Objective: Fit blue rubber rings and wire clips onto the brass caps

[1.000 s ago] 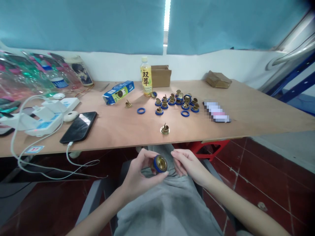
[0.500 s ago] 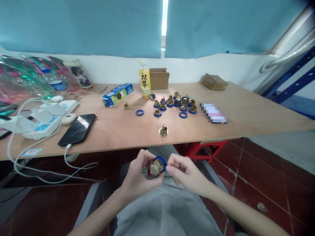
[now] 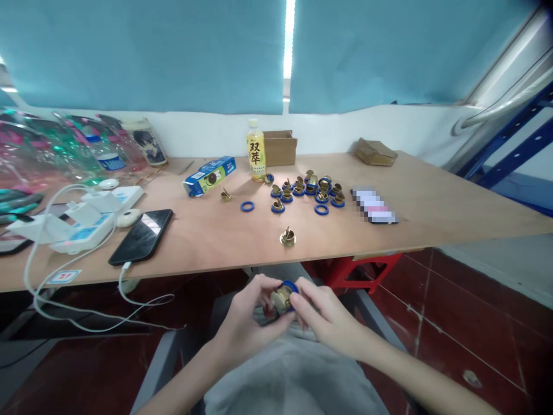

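Observation:
Above my lap, my left hand (image 3: 247, 319) is closed around a brass flip-lid fitting (image 3: 281, 300), which has a blue ring (image 3: 290, 285) around its rim. The fingers and thumb of my right hand (image 3: 327, 311) pinch the other side of the same fitting, at the ring; some fingertips are hidden behind it. On the table just beyond my hands stands a brass fitting without a ring (image 3: 288, 237). Farther left lies another bare brass fitting (image 3: 225, 196), beside a loose blue ring (image 3: 247, 206). Several ringed fittings (image 3: 298, 189) are clustered behind, with a second loose ring (image 3: 321, 210) in front.
Behind the cluster stand a yellow drink bottle (image 3: 256, 153) and an open cardboard box (image 3: 280, 148). A blue carton (image 3: 209, 176), a black phone (image 3: 141, 237) on a cable and a power strip (image 3: 80, 237) lie left. Another phone (image 3: 374, 206) lies right. A red stool (image 3: 365, 271) is below.
My right hand has moved in from beside the ring and now grips it and the fitting. The fitting is turned slightly in my left hand. The view has tilted up a little.

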`<state>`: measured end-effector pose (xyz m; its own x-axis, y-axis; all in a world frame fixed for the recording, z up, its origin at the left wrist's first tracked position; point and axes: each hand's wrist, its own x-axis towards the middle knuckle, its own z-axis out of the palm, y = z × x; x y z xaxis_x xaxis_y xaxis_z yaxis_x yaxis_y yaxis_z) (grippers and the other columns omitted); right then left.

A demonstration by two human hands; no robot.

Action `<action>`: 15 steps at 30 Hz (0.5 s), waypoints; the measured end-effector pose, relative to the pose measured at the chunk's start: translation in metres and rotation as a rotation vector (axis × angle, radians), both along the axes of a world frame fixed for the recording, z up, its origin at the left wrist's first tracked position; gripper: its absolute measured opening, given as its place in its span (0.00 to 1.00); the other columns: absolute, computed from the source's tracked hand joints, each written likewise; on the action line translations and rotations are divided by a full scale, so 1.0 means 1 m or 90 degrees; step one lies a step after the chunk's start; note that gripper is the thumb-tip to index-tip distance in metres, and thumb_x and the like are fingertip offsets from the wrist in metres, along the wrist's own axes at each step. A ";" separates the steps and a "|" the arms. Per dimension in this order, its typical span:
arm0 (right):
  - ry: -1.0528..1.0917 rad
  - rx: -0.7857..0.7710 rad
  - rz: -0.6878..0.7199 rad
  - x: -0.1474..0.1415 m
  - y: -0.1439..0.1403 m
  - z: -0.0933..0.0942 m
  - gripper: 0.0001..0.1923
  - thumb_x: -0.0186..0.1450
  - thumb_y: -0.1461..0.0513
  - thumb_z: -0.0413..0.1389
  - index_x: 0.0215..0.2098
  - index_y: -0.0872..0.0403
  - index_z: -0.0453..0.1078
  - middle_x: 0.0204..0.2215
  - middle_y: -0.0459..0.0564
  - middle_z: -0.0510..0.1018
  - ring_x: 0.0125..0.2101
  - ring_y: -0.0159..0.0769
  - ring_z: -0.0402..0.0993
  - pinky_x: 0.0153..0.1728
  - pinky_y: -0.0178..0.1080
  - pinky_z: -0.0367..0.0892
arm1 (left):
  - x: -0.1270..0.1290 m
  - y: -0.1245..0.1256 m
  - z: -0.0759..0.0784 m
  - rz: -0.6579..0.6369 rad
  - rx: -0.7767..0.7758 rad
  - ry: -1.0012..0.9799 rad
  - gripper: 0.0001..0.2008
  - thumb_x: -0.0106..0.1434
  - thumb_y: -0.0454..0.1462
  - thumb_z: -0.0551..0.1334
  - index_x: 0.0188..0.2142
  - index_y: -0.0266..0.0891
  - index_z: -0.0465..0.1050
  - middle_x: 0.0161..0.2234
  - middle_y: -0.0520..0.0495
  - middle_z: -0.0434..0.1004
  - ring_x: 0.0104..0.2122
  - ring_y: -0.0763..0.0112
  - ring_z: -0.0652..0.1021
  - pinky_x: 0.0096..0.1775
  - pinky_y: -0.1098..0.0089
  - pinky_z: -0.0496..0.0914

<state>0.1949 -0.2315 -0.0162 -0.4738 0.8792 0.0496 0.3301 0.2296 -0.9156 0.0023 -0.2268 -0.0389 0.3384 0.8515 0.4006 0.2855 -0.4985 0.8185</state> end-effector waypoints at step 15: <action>-0.247 0.143 -0.298 0.073 0.125 0.014 0.23 0.75 0.56 0.41 0.23 0.50 0.59 0.20 0.47 0.73 0.25 0.38 0.72 0.31 0.36 0.61 | -0.058 0.121 0.033 0.198 0.159 0.322 0.12 0.67 0.38 0.60 0.49 0.35 0.70 0.47 0.38 0.78 0.48 0.53 0.78 0.51 0.55 0.72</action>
